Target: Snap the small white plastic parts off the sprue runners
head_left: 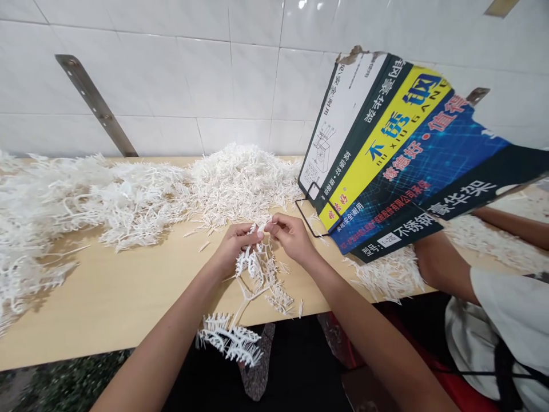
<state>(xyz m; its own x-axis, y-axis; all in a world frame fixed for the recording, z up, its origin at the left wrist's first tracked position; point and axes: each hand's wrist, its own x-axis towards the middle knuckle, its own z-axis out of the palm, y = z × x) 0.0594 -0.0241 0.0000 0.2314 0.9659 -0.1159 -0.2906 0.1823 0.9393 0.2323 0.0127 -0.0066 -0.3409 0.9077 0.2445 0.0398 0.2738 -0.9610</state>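
My left hand [239, 246] pinches the upper part of a branching white plastic piece [253, 266] at the middle of the table. Right beside it, my right hand [289, 233] has thumb and finger closed on the same piece, near its top. The piece's toothed branches hang below my hands, and one cluster reaches past the table's front edge. Just behind the hands rises a heap of small white bits [242, 183]. The fingertips hide the exact spot being held.
A larger pile of white branching pieces [55, 206] covers the table's left. To the right, a printed cardboard sheet [386, 154] stands in a black wire holder [319, 220]. Beyond it sits another person [497, 320], arms over more white bits. A tiled wall backs the table [111, 292].
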